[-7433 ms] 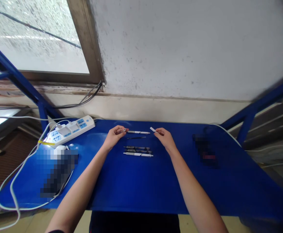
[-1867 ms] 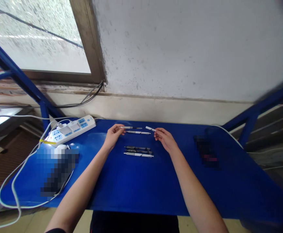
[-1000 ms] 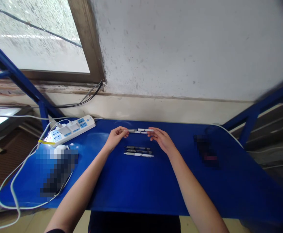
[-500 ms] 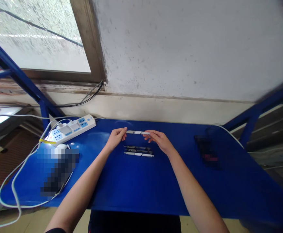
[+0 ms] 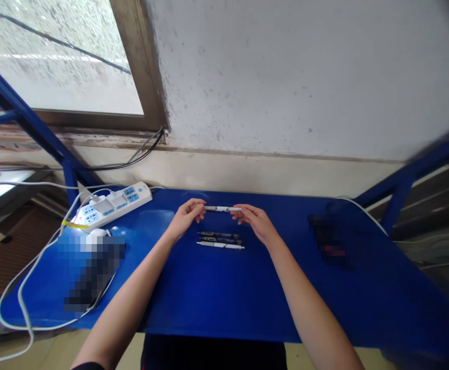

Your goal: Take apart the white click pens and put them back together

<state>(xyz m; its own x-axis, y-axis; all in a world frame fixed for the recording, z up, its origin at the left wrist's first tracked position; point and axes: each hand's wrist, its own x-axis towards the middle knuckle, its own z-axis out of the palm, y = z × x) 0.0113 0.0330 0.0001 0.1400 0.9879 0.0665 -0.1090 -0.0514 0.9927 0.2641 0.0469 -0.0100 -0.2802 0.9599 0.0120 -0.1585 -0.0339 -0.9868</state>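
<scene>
A white pen (image 5: 221, 208) with dark markings spans level between my two hands, above the back part of the blue table. My left hand (image 5: 189, 215) pinches its left end between thumb and fingers. The right end is held in the fingertips of my right hand (image 5: 253, 220). Nearer to me, side by side on the table, lie two dark pens (image 5: 218, 235) and another white pen (image 5: 221, 245), all pointing left to right.
At the back left of the blue table (image 5: 216, 298) is a white power strip (image 5: 116, 203) with plugs and loose white cables (image 5: 21, 303). A blurred dark object (image 5: 95, 277) lies left, another (image 5: 326, 239) right. Blue frame bars (image 5: 42, 123) rise at both sides.
The held pen has shifted slightly to the right and up with both hands. My left fingers have altered their hold on its end. The pens on the table have stayed put.
</scene>
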